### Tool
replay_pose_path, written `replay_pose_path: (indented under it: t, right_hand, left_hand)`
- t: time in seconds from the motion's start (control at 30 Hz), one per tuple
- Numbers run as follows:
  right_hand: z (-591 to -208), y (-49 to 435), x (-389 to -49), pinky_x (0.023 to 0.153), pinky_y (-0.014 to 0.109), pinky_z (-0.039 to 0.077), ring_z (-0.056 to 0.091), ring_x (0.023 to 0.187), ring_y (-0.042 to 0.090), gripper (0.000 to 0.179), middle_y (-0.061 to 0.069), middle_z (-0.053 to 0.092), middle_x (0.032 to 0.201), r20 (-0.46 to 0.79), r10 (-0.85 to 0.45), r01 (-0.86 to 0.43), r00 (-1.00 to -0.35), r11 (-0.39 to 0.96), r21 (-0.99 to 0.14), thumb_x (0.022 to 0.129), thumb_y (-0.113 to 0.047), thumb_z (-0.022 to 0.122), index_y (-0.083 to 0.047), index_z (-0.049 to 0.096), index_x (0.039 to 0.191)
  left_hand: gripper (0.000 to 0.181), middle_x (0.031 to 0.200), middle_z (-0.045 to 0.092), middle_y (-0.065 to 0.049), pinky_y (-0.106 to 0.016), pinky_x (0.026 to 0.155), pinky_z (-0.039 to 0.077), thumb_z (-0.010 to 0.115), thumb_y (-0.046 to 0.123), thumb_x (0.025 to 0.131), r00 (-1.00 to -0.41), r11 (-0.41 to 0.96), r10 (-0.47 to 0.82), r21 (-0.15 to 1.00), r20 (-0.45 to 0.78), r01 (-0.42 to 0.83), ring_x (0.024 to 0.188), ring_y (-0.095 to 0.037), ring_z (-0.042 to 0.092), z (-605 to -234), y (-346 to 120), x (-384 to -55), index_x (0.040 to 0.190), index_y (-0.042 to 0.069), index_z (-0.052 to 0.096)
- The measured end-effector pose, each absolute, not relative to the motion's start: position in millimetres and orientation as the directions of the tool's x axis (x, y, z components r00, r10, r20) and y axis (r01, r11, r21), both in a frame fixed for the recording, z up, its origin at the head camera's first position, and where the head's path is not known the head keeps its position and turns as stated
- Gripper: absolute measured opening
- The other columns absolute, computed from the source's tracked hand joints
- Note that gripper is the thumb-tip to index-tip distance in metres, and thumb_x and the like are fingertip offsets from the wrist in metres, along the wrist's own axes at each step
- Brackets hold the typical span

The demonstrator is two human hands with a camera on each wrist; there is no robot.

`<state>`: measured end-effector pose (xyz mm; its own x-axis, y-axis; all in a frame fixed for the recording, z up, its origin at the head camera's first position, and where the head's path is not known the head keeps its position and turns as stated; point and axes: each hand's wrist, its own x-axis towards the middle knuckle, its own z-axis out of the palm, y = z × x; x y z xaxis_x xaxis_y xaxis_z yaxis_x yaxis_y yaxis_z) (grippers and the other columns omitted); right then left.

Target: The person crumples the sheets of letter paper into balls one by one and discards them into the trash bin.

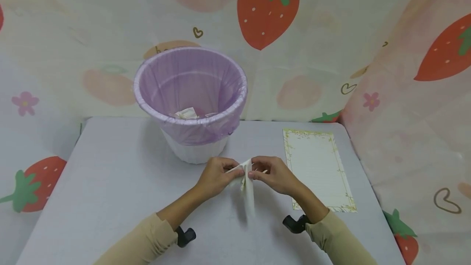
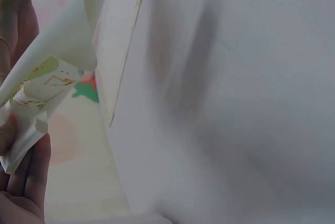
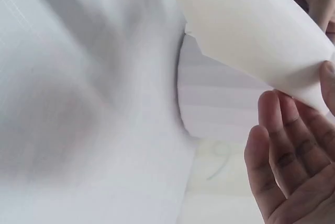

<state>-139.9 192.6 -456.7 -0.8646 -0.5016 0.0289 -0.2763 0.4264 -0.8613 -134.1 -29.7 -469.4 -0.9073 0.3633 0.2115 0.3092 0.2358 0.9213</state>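
Between both hands, above the table in front of the bin, hangs a creased sheet of paper [image 1: 248,189]. My left hand [image 1: 218,175] pinches its left side between thumb and fingers. My right hand [image 1: 274,174] pinches the other side close by, thumb toward me. In the left wrist view the paper [image 2: 57,51] is folded over, with green and gold print on its inner face. The right wrist view shows the plain back of the paper [image 3: 251,25], gripped by the thumb and fingers [image 3: 269,111] at its edge.
A white bin [image 1: 195,152] with a purple liner [image 1: 191,66] stands at the back, scraps of paper [image 1: 187,113] inside it. A flat lined sheet with a floral border [image 1: 318,167] lies on the right of the table [image 1: 110,175]. Strawberry-print cloth [image 1: 331,52] hangs behind and at the sides.
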Motion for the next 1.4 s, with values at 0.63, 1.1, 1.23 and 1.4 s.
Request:
replay_pose_path:
  t: [0.63,1.1,1.23,1.4]
  right_hand:
    - [-456,181,-135,0.059,0.027,0.054,0.059,0.065,0.010,0.019,-0.003,0.065,0.074,0.122,-0.452,-0.359,-0.884,0.487,-0.797,0.088,-0.025,0.077,-0.007,0.072,0.093]
    - [-454,181,-131,0.062,0.031,0.057,0.065,0.068,0.019,0.022,0.006,0.070,0.085,0.088,-0.445,-0.285,-0.891,0.398,-0.872,0.092,-0.018,0.073,-0.002,0.071,0.106]
    - [-454,184,-128,0.070,0.031,0.059,0.070,0.080,0.018,0.065,0.009,0.070,0.106,0.203,-0.476,-0.416,-0.856,0.399,-0.817,0.082,-0.018,0.084,-0.005,0.055,0.138]
    - [-458,189,-125,0.090,0.036,0.054,0.062,0.114,0.023,0.095,0.011,0.054,0.140,0.449,-0.585,-0.735,-0.675,0.487,-0.472,0.069,-0.036,0.091,-0.008,0.045,0.148]
  left_hand:
    - [0.026,0.094,0.075,-0.011,-0.031,0.070,0.059,0.072,0.019,0.092,-0.850,0.163,0.522,0.970,0.072,0.182,0.080,-0.012,0.071,-460,-33,-135,0.104,-0.004,0.074]
    - [0.022,0.094,0.074,-0.016,-0.034,0.068,0.059,0.067,0.010,0.095,-0.869,0.148,0.487,0.972,0.090,0.184,0.078,-0.013,0.067,-459,-33,-137,0.105,-0.009,0.072]
    - [0.019,0.088,0.074,-0.015,-0.022,0.060,0.052,0.067,0.007,0.095,-0.893,0.171,0.441,0.968,0.091,0.183,0.072,-0.011,0.065,-459,-34,-140,0.103,-0.010,0.072]
    - [0.019,0.086,0.074,-0.017,-0.021,0.059,0.053,0.068,0.005,0.093,-0.918,0.161,0.390,0.975,0.077,0.150,0.071,-0.010,0.067,-458,-36,-144,0.102,-0.011,0.072]
